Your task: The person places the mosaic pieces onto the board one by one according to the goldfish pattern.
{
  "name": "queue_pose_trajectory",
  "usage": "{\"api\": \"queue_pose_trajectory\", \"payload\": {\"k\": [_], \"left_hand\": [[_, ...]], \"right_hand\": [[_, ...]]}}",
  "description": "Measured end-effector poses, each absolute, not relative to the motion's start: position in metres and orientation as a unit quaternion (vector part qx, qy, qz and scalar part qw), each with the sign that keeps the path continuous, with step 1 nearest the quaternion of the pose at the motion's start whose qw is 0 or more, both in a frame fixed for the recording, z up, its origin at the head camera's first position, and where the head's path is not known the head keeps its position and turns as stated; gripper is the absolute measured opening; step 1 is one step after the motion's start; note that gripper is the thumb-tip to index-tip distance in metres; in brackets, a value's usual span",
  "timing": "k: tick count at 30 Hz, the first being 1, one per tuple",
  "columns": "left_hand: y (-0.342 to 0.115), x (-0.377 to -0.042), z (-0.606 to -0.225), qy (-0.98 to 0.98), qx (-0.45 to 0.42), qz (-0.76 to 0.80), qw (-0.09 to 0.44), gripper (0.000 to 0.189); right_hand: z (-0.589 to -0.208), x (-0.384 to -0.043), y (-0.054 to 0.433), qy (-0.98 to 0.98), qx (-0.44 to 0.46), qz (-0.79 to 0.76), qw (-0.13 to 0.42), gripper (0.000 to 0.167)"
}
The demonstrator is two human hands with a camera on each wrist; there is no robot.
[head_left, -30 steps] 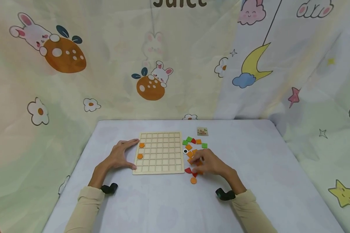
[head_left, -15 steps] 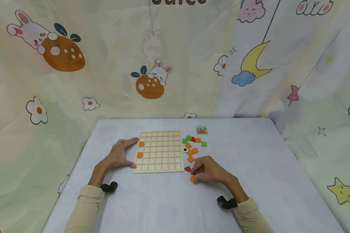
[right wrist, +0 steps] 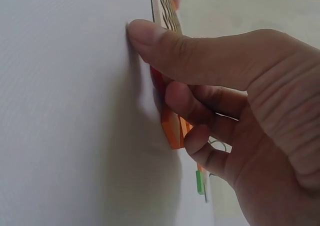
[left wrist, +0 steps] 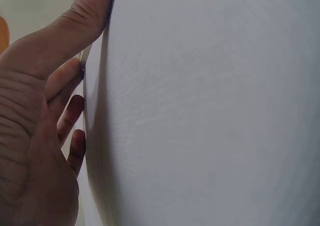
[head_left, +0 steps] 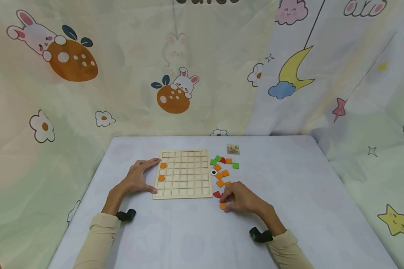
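Observation:
A pale wooden grid board lies on the table, with two orange round pieces in its leftmost column. My left hand spreads along the board's left edge, thumb at the near corner and fingertips farther up; its fingers look extended in the left wrist view. To the right of the board, my right hand pinches another orange round piece between thumb and forefinger, low over the cloth. In the right wrist view the thumb hides that piece. Red quarter-round pieces lie beside these fingers, partly covered.
Orange squares, green squares, a red piece and a white disc with a black centre lie scattered right of the board. A small patterned card lies behind them. A printed cloth hangs beyond the table.
My right hand has moved nearer to me, from the orange squares and red pieces to the orange round piece, and its fingers have come around it. The left hand stays at the board.

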State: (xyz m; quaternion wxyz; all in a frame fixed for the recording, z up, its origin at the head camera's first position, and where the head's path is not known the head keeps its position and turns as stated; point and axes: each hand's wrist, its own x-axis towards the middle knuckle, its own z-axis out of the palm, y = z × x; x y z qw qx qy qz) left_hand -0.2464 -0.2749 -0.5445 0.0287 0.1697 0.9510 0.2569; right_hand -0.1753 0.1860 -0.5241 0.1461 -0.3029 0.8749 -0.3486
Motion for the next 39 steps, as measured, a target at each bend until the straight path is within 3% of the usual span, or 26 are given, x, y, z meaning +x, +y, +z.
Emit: {"api": "queue_pose_trajectory", "payload": {"k": [27,39], "left_hand": [[-0.276,-0.246,-0.545,0.95,0.171,0.261,0.027,0.13],[-0.276,-0.246,-0.545,0.951,0.164,0.261,0.031,0.131]], "right_hand": [[-0.515,-0.177,0.171,0.871,-0.318,-0.351,0.13,0.013],[-0.514,-0.187,0.159,0.873,-0.332,-0.347,0.088,0.014]]}}
